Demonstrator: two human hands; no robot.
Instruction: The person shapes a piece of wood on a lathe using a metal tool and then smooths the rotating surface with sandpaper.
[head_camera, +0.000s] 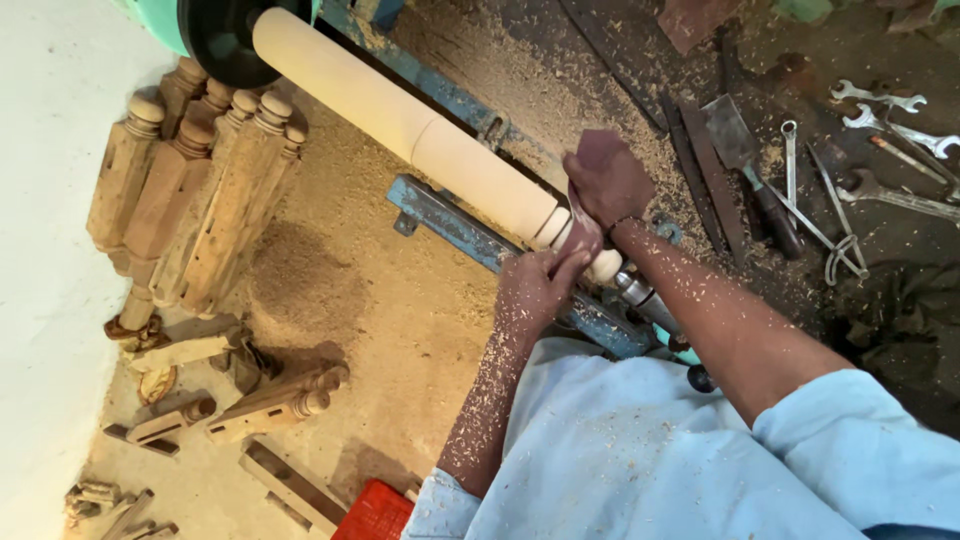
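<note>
Pale blue sleeves (640, 450) fill the near edge of the view, and from them two bare forearms flecked with wood shavings reach away to a long, pale, round wooden spindle (400, 110) mounted on a lathe. It runs from the black chuck disc (220, 40) at the far left down toward the near right, where its narrowed, beaded end (603, 266) meets the metal tailstock centre (640, 298). At that end the left hand (535, 290) is closed around a strip of dark reddish abrasive sheet (582, 228), pressing it into the groove, while the right hand (607, 180) clamps the upper part of the same strip over the top of the spindle. Under the work lies the blue-painted steel lathe bed (450, 225), dusted with sawdust. Beyond the right hand, on the dark floor to the right, lie flat chisels (735, 150) and several steel spanners (890, 110). To the left, a row of turned brown wooden legs (190, 190) leans against the white wall (45, 250), with more turned pieces (270, 400) scattered on the sawdust-covered floor (400, 330) nearer the camera and a red plastic crate (372, 513) at the near edge.
</note>
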